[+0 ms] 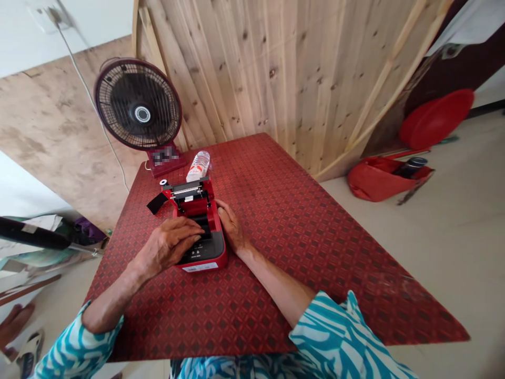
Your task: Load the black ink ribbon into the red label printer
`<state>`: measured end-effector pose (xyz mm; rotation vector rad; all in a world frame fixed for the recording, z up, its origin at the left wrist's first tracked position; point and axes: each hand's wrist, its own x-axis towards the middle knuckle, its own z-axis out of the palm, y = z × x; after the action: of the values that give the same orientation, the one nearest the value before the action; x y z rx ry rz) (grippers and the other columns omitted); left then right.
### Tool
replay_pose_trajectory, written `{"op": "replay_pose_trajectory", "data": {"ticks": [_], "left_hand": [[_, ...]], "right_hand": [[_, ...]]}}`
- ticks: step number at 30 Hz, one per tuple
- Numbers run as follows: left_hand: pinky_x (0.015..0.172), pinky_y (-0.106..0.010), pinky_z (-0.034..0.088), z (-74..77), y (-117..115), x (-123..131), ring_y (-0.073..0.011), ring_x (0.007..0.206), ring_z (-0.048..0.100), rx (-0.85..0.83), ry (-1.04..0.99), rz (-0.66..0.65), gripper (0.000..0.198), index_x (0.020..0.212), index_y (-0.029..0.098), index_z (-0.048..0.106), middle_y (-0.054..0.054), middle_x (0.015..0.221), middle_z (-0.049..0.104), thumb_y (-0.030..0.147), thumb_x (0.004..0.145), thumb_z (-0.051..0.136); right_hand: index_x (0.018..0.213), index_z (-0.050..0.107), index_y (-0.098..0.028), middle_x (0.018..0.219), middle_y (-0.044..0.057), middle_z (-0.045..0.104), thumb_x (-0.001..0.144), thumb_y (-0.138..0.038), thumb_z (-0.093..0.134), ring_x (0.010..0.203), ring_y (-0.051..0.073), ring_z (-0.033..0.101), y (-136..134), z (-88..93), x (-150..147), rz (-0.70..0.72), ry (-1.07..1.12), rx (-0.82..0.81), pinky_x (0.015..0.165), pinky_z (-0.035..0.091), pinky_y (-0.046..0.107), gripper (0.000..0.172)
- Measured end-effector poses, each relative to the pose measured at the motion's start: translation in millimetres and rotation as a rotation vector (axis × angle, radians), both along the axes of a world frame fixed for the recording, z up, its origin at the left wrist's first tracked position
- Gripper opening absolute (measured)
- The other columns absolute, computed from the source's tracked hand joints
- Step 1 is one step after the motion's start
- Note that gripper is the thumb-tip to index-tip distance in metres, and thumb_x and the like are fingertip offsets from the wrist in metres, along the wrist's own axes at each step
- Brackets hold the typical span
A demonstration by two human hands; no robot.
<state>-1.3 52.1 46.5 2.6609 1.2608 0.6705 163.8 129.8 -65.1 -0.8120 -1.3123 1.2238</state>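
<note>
The lid-up red label printer [205, 247] stands on the counter [284, 231], long axis near-to-far, between both hands: left grip [173, 239] half-curled over its bay, hold unclear; right grip [232, 226] loosely open along its right wall.

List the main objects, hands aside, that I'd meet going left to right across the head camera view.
Wall socket → fan → red machine with its lid raised → red bag → what looks like a red basin.

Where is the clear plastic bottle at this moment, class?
In the head view, the bottle is on the patterned table, left of the picture's centre, just beyond the open red device and right of the fan base.
</note>
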Motion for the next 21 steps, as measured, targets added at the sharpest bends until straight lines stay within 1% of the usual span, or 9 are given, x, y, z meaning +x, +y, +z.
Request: {"op": "replay_pose_trajectory", "data": {"ticks": [2,4,7,10,14,17,21], "left_hand": [[0.079,-0.029,0.051,-0.2,-1.7,4.6,-0.0163,0.090,0.064,0.032,0.020,0.017,0.021,0.105,0.019,0.067,-0.007,0.097,0.068,0.022,0.093,0.049],[0.079,-0.030,0.050,0.7,-6.6,6.7,-0.0165,0.088,0.064,0.064,0.046,0.025,0.021,0.106,0.020,0.066,-0.007,0.094,0.068,0.023,0.093,0.050],[0.085,-0.032,0.048,1.8,-17.1,7.2,-0.0158,0.088,0.064,0.105,0.062,0.027,0.018,0.101,0.019,0.064,-0.005,0.093,0.070,0.020,0.093,0.049],[0.093,-0.034,0.044,-0.2,-26.7,8.2,-0.0143,0.087,0.064,0.158,0.073,0.026,0.015,0.097,0.019,0.063,-0.004,0.094,0.070,0.016,0.091,0.050],[0.093,-0.035,0.043,-5.6,-33.9,11.2,-0.0139,0.082,0.062,0.255,0.074,0.065,0.015,0.097,0.020,0.064,-0.003,0.090,0.068,0.016,0.090,0.051],[0.093,-0.036,0.042,-6.6,-38.0,13.7,-0.0135,0.076,0.060,0.313,0.064,0.088,0.016,0.095,0.021,0.065,-0.001,0.084,0.067,0.014,0.088,0.054],[0.097,-0.037,0.040,-7.8,-45.5,16.1,-0.0134,0.075,0.059,0.334,0.047,0.081,0.018,0.095,0.022,0.066,-0.001,0.082,0.067,0.012,0.087,0.053]], "right_hand": [[0.118,0.058,-0.025,0.124,0.004,0.061,0.089,-0.049,0.041,0.119,0.020,0.052,-0.6,1.5,0.6,0.005,-0.002,-0.004,0.107,0.035,0.038,0.041],[0.118,0.058,-0.025,0.125,0.005,0.061,0.089,-0.049,0.041,0.120,0.020,0.052,-1.0,2.7,1.1,0.011,0.001,-0.004,0.107,0.035,0.038,0.042],[0.117,0.059,-0.026,0.125,0.004,0.061,0.088,-0.051,0.043,0.120,0.020,0.052,-1.0,3.2,1.3,0.011,0.014,-0.017,0.108,0.035,0.039,0.042],[0.116,0.060,-0.026,0.125,0.004,0.062,0.087,-0.054,0.043,0.121,0.021,0.052,-0.8,2.8,1.2,0.003,0.027,-0.045,0.109,0.034,0.040,0.044],[0.116,0.060,-0.025,0.126,0.005,0.062,0.085,-0.058,0.043,0.122,0.021,0.052,-1.0,1.9,1.3,-0.013,0.039,-0.080,0.109,0.035,0.041,0.048],[0.119,0.057,-0.025,0.126,0.007,0.063,0.085,-0.060,0.043,0.120,0.022,0.055,-0.6,-0.4,0.7,-0.014,0.080,-0.141,0.105,0.040,0.042,0.051],[0.123,0.052,-0.025,0.125,0.009,0.063,0.084,-0.059,0.043,0.113,0.023,0.060,2.2,-4.7,-2.0,-0.005,0.145,-0.212,0.096,0.047,0.042,0.053]]}}
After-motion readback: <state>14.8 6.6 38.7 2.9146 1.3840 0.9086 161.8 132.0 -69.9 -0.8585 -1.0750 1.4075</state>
